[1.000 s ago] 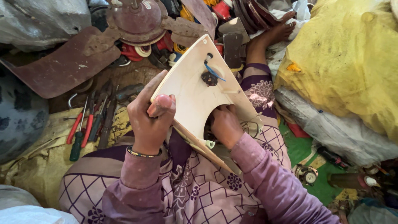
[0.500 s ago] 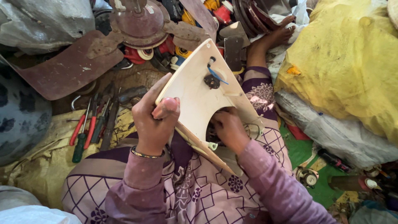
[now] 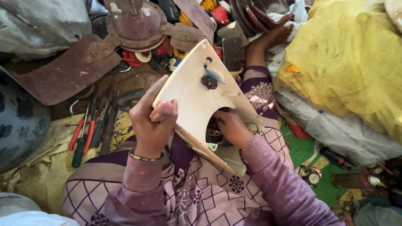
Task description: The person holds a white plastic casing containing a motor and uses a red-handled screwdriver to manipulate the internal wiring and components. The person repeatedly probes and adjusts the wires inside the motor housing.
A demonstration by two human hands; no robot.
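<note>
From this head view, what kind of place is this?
Probably an informal floor-level repair workshop for fans. A rusty ceiling fan lies among parts, screwdrivers and pliers are spread on a cloth, and the left hand holds a cream panel on the lap.

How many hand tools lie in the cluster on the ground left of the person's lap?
About 5, lying side by side: a green-handled screwdriver outermost, red-handled pliers next, then three darker tools toward the left hand. They overlap, so more may be hidden.

The cream panel (image 3: 197, 94) is hiding the right hand's (image 3: 232, 127) fingertips and whatever they are touching. The picture's top edge is cutting off the rusty fan (image 3: 134, 23).
</note>
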